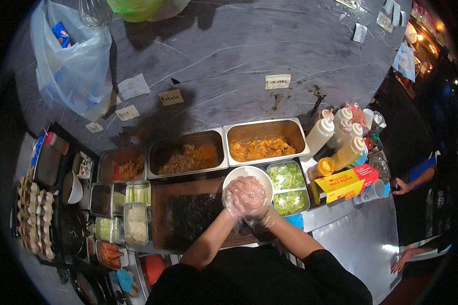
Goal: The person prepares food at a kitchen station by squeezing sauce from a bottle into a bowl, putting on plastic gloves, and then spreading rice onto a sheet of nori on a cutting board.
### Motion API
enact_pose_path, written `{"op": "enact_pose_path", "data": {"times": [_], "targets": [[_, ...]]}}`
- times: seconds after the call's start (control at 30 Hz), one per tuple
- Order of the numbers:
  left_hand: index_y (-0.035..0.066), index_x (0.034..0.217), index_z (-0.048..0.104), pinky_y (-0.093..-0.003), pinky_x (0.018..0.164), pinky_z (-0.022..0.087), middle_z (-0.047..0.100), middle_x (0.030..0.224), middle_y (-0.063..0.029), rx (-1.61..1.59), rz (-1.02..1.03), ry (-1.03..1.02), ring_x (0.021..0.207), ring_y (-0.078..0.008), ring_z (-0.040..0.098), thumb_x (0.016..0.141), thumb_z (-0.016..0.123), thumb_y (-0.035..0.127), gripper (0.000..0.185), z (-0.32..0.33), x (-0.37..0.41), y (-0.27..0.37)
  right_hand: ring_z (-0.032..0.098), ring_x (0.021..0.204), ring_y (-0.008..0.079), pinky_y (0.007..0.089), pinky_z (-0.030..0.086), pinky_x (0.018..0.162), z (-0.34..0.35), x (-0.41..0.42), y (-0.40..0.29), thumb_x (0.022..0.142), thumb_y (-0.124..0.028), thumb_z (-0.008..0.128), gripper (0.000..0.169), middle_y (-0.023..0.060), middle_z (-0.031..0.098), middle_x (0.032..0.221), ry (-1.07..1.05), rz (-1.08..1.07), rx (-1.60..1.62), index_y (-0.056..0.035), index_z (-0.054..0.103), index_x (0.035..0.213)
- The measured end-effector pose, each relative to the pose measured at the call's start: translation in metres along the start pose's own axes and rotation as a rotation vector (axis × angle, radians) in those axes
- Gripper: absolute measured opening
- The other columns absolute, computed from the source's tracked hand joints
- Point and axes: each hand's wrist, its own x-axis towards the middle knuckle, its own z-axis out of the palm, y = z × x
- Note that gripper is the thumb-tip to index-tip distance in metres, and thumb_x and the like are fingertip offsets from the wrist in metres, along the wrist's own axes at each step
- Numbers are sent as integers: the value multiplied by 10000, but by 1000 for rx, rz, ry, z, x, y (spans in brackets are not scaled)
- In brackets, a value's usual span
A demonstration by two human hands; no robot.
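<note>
My left hand (238,194) and my right hand (257,196) are pressed together over a white bowl (248,170), both in clear plastic gloves. Their fingers overlap, and whether something lies between the palms is hidden. Beneath my forearms lies a brown board (162,225) with a sheet of dark seaweed (187,213) on it. Right of the bowl stands a container of chopped lettuce (286,177). Behind it are a metal pan of orange fish cake strips (262,148) and a metal pan of minced brown food (191,158).
Squeeze bottles (320,135) and a wax paper box (341,185) stand at the right. Small food tubs (136,225), a white bowl (73,188) and egg trays (34,217) are at the left. A plastic bag (76,72) lies behind. Another person's hand (402,187) shows far right.
</note>
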Motion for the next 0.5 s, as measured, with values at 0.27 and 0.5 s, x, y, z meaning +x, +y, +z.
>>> {"op": "enact_pose_path", "data": {"times": [0.27,0.5], "targets": [[76,1117,621,-389,922,529,674,1064,-79,108,51,-225,1011,-229,646,988,452,281,295,-23,-13,7,643,934,353,444,518,847,-4,5,15,802,-117,634,201,157,684,962,131,40,264,-20,694,967],[56,1246,539,-378,994,473,598,1199,-117,518,467,-187,1103,-240,586,1015,404,309,368,-25,-63,17,597,1040,358,469,438,979,-19,58,-81,836,-137,642,287,169,631,1158,-86,412,129,5,666,1085]]}}
